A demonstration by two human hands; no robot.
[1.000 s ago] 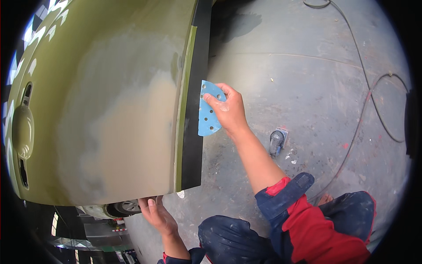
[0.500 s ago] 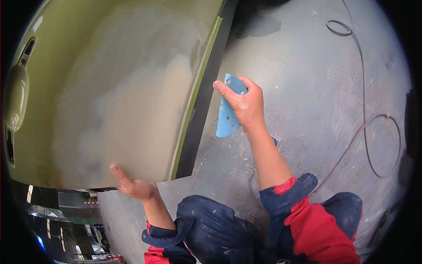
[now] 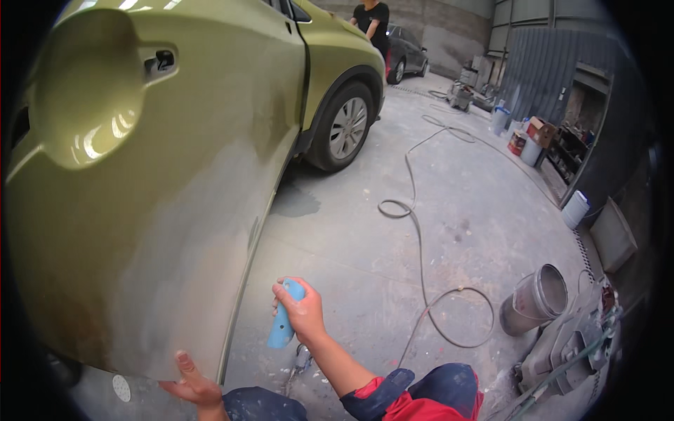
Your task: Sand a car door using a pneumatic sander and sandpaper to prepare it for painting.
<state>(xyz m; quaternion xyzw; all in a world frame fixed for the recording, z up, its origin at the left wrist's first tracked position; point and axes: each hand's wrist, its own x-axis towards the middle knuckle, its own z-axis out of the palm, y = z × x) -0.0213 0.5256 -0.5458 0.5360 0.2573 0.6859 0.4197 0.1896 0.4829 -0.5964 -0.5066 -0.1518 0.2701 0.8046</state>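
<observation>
My right hand [image 3: 303, 314] grips a light blue sanding block [image 3: 283, 324], held upright in the air just right of the lower edge of an olive-green car door [image 3: 175, 210]. A wide dull grey sanded patch covers the lower door. My left hand [image 3: 191, 383] rests with its fingers spread against the door's bottom edge. A small round white sanding disc [image 3: 121, 387] lies on the floor under the door.
A grey hose [image 3: 421, 252] snakes across the concrete floor. Tipped grey bucket [image 3: 533, 302] and a machine at right. The car's front wheel [image 3: 345, 128] is ahead. A person [image 3: 371, 19] in black stands beyond the car. Bins and boxes line the right wall.
The view has swung up from the door's edge to the whole car side and workshop. My right hand with the block has come away from the door edge; my left hand stays at the door's bottom.
</observation>
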